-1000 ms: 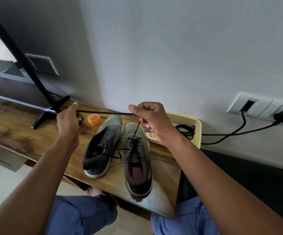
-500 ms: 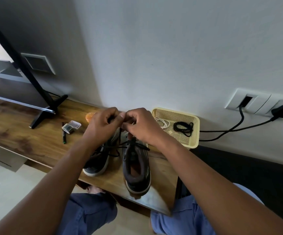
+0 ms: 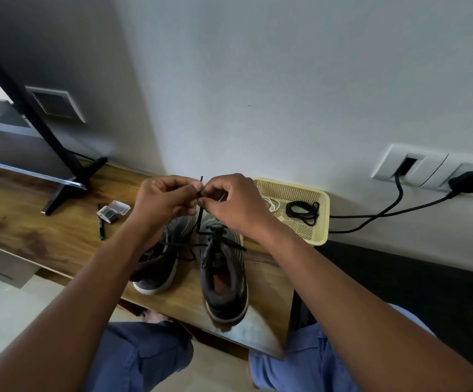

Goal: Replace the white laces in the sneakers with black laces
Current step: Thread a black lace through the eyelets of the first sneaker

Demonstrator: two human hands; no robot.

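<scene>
Wooden shelf (image 3: 45,236) along a pale wall carries the work, and above its middle the two hands meet. The left hand (image 3: 164,202) and right hand (image 3: 229,205) are both curled in narrow pinches, fingertips nearly touching, each holding an end of the black lace (image 3: 199,219). One stiff tip of it sticks up between the thumbs, and a strand drops from the pinch to the eyelets of the right sneaker (image 3: 224,278) directly below.

That sneaker shows black lacing crossed only over its front eyelets. The left sneaker (image 3: 159,261), just beside it and angled away, has a black lace lying loose across its opening. By judgement, lacing on this shoe is at an early stage.

The lace looks light, thin and limp, so it will sag and twist unless held close to its hard tip; the tip is the sensible place to grip for threading.

Further out, a cream basket (image 3: 321,219) against the wall holds a spare black lace coil (image 3: 303,212) and something white, probably removed laces. Left of the hands lie a small clear case (image 3: 113,212) and a pen (image 3: 101,224).
</scene>
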